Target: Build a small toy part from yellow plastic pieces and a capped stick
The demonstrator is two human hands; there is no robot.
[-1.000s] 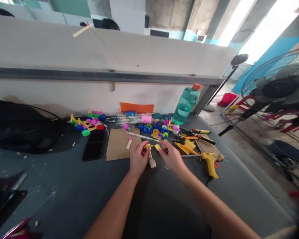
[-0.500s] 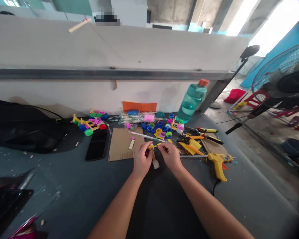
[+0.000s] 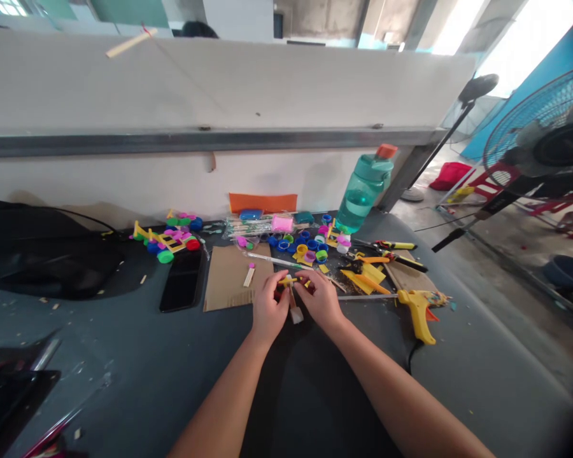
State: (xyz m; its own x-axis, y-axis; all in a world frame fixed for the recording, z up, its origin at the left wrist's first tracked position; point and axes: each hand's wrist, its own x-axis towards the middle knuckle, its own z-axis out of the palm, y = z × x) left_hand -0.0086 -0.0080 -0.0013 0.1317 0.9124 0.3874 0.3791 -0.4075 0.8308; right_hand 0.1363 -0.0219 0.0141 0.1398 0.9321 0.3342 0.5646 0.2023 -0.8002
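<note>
My left hand (image 3: 270, 306) is closed in a pinch on a small yellow stick (image 3: 289, 280) at the near edge of the cardboard. My right hand (image 3: 321, 301) has its fingers closed on the right end of the same stick. Below the fingertips, between the hands, a short stick piece with a pale block-like end (image 3: 297, 314) points toward me. Its upper part is partly hidden by the fingers. A sheet of brown cardboard (image 3: 224, 280) lies left of my left hand, with a small pink-tipped wooden piece (image 3: 249, 275) on it.
A black phone (image 3: 180, 283) lies left of the cardboard. Coloured bottle caps (image 3: 302, 249) and a teal bottle (image 3: 360, 197) stand behind the hands. Cutters (image 3: 405, 259) and a yellow glue gun (image 3: 417, 315) lie at the right. A fan (image 3: 554, 146) stands beyond the table.
My right hand has moved left, closer to my left hand, and its fingertips now meet the yellow stick's right end. My left hand keeps its hold. The view has shifted slightly.
</note>
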